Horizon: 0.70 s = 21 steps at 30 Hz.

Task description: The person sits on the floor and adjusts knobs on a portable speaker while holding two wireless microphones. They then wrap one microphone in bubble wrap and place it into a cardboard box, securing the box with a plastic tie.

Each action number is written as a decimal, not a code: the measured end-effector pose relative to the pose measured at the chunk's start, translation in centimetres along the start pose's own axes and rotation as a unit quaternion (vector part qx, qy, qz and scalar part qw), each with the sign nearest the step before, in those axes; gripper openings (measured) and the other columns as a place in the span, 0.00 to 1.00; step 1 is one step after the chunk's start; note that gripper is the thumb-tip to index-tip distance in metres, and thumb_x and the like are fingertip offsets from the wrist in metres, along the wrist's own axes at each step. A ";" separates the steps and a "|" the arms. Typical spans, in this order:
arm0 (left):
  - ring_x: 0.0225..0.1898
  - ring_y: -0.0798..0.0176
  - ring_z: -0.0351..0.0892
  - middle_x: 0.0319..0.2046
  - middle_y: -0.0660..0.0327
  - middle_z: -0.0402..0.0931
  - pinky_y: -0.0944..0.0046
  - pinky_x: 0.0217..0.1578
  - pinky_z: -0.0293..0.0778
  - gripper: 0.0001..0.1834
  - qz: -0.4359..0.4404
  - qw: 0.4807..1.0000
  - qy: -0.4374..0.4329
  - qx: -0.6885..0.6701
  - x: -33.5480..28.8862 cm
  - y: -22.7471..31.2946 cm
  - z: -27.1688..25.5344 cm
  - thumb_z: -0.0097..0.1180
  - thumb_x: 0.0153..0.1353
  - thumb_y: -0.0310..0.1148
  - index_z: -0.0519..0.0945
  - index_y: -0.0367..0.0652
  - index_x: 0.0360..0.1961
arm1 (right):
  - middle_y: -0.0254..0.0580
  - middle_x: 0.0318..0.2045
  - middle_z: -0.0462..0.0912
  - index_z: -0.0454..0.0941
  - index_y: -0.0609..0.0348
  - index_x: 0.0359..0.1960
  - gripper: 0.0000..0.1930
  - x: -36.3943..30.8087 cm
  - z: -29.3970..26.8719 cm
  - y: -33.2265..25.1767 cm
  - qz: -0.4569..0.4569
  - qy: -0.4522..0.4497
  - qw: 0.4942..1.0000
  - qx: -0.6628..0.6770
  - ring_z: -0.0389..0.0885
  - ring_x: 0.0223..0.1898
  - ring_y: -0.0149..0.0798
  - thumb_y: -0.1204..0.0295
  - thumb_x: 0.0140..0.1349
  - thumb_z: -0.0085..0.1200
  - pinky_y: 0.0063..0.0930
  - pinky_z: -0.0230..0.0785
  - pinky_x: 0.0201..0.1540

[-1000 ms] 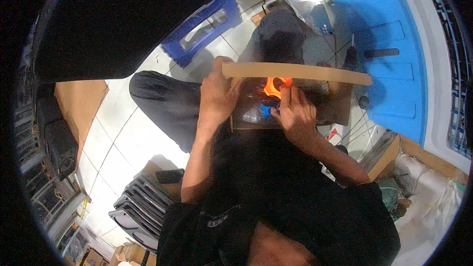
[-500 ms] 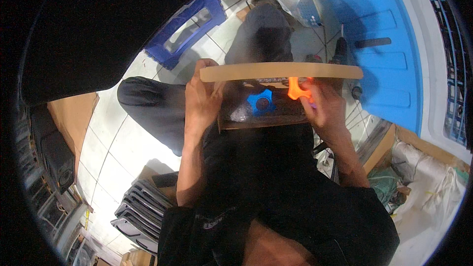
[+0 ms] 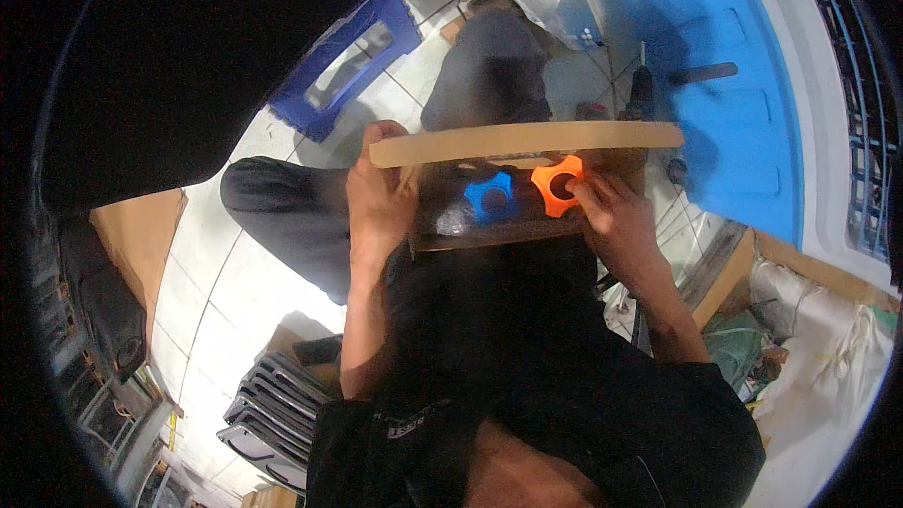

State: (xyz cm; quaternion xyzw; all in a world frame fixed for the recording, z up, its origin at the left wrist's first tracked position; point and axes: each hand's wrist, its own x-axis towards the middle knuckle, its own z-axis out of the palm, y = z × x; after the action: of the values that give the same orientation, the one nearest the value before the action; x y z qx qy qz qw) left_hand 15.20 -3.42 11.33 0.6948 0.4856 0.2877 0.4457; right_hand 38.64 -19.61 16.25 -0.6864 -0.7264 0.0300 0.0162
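An orange four-lobed ring (image 3: 543, 186) is pinched at its right side between the thumb and fingers of my right hand (image 3: 621, 221). A similar blue lobed ring (image 3: 476, 199) lies to its left, against a dark brown surface. Both rings show inside a shallow brown box-like piece (image 3: 499, 238) over my lap, which has a thick tan curved edge (image 3: 527, 140) along its far side. My left hand (image 3: 383, 202) grips the left end of this piece, with fingers wrapped over the tan edge. The inside is dim, and whether the orange ring touches the surface cannot be seen.
A purple-blue step stool (image 3: 329, 108) stands at the far left on the tiled floor. To the right lies a large blue plastic panel (image 3: 743, 146), with a screwdriver (image 3: 641, 92) by its edge. Stacked grey-black plastic parts (image 3: 268, 404) sit at lower left; whitish plastic sheeting (image 3: 814, 386) at lower right.
My right hand has brought the orange ring slightly left and turned it so its centre hole shows. A purple bit near those fingers is no longer visible. My left hand keeps its grip.
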 end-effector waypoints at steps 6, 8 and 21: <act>0.34 0.54 0.82 0.29 0.51 0.78 0.62 0.36 0.74 0.10 -0.002 1.000 -0.006 0.002 0.1 -0.1 -0.1 0.57 0.61 0.26 0.72 0.39 0.43 | 0.48 0.43 0.82 0.78 0.56 0.45 0.17 -0.4 -0.6 -0.3 0.135 -0.044 0.988 0.061 0.82 0.43 0.48 0.76 0.52 0.61 0.40 0.77 0.42; 0.34 0.54 0.82 0.29 0.51 0.78 0.62 0.36 0.74 0.10 0.001 1.000 -0.003 0.012 0.1 -0.3 0.0 0.57 0.61 0.26 0.72 0.39 0.43 | 0.47 0.43 0.82 0.78 0.55 0.46 0.17 -0.6 -1.0 -0.3 0.158 -0.052 0.984 0.065 0.83 0.41 0.47 0.73 0.53 0.62 0.39 0.77 0.40; 0.35 0.49 0.83 0.30 0.48 0.79 0.59 0.36 0.74 0.11 0.006 1.000 -0.001 -0.010 0.3 -1.1 0.2 0.57 0.61 0.27 0.72 0.39 0.43 | 0.46 0.38 0.81 0.72 0.60 0.55 0.23 0.3 0.0 -0.1 0.091 -0.005 0.994 0.056 0.83 0.34 0.50 0.71 0.56 0.56 0.40 0.78 0.37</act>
State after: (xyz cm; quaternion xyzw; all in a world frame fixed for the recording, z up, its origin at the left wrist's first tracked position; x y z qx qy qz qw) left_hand 15.01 -3.09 10.22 0.6934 0.4784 0.2946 0.4511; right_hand 38.56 -19.35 16.22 -0.7478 -0.6580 0.0752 0.0478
